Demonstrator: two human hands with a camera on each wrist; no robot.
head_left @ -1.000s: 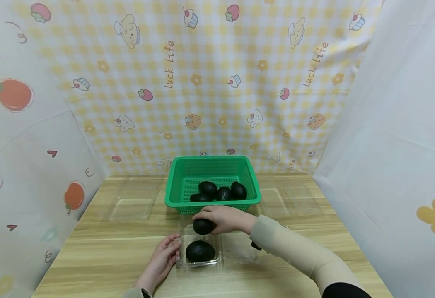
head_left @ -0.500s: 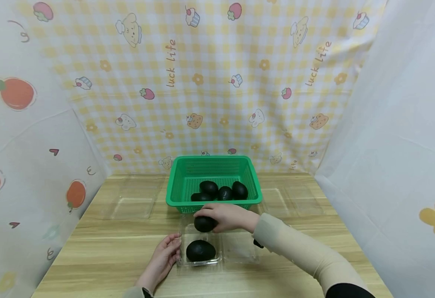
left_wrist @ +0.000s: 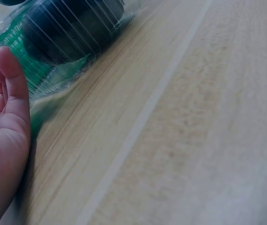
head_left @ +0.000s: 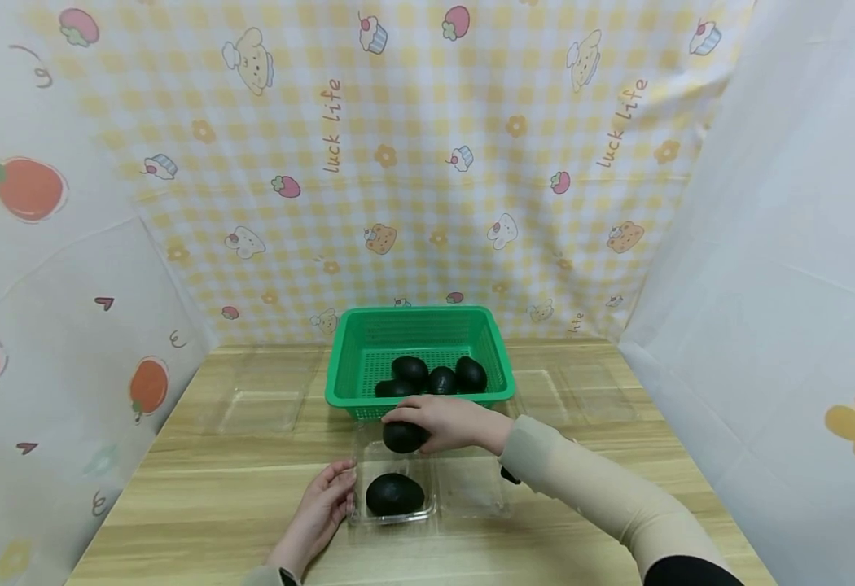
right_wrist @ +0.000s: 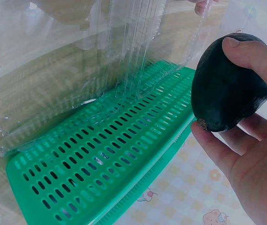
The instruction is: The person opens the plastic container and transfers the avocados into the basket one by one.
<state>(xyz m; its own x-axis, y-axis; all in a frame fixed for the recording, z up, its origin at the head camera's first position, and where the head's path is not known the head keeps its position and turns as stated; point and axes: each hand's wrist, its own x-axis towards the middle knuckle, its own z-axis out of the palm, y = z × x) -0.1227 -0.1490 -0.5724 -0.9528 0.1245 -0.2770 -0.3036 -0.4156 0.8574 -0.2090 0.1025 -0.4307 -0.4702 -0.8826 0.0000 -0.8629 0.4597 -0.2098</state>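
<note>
My right hand grips a dark avocado, its thumb and fingers round the fruit, above the back part of a clear plastic clamshell box. A second avocado lies in the front part of that box. At the box's left side my left hand pinches the rim between thumb and fingers; the left wrist view shows the hand beside the ribbed clear wall. Behind the box, a green basket holds several more avocados.
The box's clear lid lies spread to the right on the wooden table. More clear plastic boxes stand at the back left and back right. A patterned cloth hangs behind the basket.
My right hand with the avocado has risen slightly and shifted a little back toward the basket. The left hand stays at the box's left rim.
</note>
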